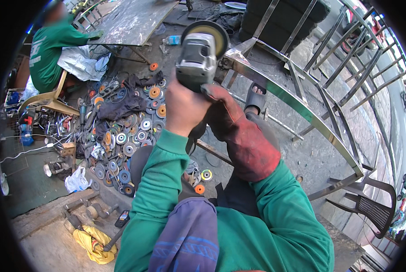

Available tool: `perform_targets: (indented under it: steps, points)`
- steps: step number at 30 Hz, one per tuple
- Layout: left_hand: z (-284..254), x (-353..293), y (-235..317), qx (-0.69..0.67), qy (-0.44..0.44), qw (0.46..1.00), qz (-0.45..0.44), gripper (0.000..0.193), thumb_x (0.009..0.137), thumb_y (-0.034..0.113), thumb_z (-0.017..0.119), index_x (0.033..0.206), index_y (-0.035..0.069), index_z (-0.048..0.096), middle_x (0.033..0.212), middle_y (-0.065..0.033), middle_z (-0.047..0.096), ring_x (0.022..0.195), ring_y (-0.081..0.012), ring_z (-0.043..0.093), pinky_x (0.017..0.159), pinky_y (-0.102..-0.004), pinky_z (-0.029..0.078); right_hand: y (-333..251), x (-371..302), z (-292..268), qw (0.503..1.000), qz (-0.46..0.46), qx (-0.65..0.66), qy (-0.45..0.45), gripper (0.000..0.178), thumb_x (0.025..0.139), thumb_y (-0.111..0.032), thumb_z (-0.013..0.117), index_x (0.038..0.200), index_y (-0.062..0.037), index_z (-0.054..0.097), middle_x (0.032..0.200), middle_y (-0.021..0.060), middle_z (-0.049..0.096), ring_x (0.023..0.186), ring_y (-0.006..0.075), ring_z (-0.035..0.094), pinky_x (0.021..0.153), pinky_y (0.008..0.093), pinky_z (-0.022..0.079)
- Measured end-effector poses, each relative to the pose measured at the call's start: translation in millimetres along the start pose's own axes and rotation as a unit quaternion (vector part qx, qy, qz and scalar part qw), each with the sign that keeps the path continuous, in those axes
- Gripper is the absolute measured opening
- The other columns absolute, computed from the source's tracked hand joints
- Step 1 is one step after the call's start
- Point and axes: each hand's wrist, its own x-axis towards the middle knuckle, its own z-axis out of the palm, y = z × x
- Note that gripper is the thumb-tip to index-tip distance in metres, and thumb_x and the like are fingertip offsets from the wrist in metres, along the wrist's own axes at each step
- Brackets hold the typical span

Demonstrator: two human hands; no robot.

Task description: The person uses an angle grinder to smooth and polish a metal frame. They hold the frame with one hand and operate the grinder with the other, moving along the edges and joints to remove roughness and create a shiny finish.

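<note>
My left hand (184,109) is bare and wrapped tight around the lower end of a grinder (196,61). My right hand (232,120), in a red glove (253,145), is clenched on the same end, right against the left one; its fingertips are hidden. I have the grinder out ahead of me, above the ground, with its round disc (221,38) just beside the near corner of a metal frame (298,106). I can't tell whether the disc touches it. The frame's curved bar sweeps off to my right, and a dark chair (371,204) sits past its lower corner. My sandal (256,97) is on the ground on the inner side of that bar.

To my left, a heap of used discs (130,149) covers the ground. Beyond it a person (51,56) in green sits with a hand on the left edge of a table (137,18); a bottle (172,40) lies off that table's right edge. At lower left, a yellow cloth (94,245) lies on a ledge (39,220), well below its upper edge.
</note>
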Motion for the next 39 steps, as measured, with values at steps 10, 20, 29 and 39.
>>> perform_targets:
  steps: [10, 20, 29, 39]
  points:
    - [-1.9, -14.1, 0.0, 0.025, 0.012, 0.999, -0.028, 0.060, 0.074, 0.017, 0.094, 0.124, 0.000, 0.065, 0.112, -0.0151, 0.077, 0.100, -0.0275, 0.077, 0.089, -0.0399, 0.059, -1.6, 8.9, -4.1, 0.994, 0.106, 0.011, -0.004, 0.064, 0.090, -0.032, 0.077, 0.146, -0.0051, 0.062, 0.131, 0.0059, 0.071, 0.119, 0.0184, 0.067, 0.105, 0.0373, 0.051]
    - [0.3, -18.2, 4.5, 0.059, 0.022, 0.998, -0.011, 0.062, 0.074, 0.016, 0.094, 0.124, -0.001, 0.062, 0.111, -0.0170, 0.077, 0.100, -0.0307, 0.077, 0.088, -0.0412, 0.060, 12.2, 10.4, -16.7, 0.989, 0.137, 0.022, 0.044, 0.062, 0.090, -0.030, 0.075, 0.144, -0.0028, 0.063, 0.131, 0.0092, 0.071, 0.120, 0.0208, 0.067, 0.107, 0.0369, 0.050]
    - [2.6, -17.2, -3.3, 0.095, 0.040, 0.995, 0.015, 0.066, 0.073, 0.029, 0.095, 0.119, -0.002, 0.058, 0.099, -0.0216, 0.075, 0.093, -0.0420, 0.078, 0.078, -0.0459, 0.061, 12.4, 10.9, -18.0, 0.992, 0.122, -0.018, 0.017, 0.065, 0.093, -0.033, 0.073, 0.146, 0.0012, 0.060, 0.140, 0.0154, 0.069, 0.128, 0.0269, 0.067, 0.114, 0.0409, 0.049]
    - [1.4, -18.7, -3.3, 0.092, 0.015, 0.995, 0.023, 0.065, 0.074, 0.029, 0.095, 0.118, -0.001, 0.058, 0.099, -0.0225, 0.076, 0.094, -0.0423, 0.078, 0.078, -0.0468, 0.061, 13.8, 10.5, -13.9, 0.998, 0.057, -0.012, -0.036, 0.064, 0.090, -0.033, 0.072, 0.147, -0.0031, 0.061, 0.137, 0.0098, 0.068, 0.125, 0.0204, 0.064, 0.112, 0.0371, 0.047]
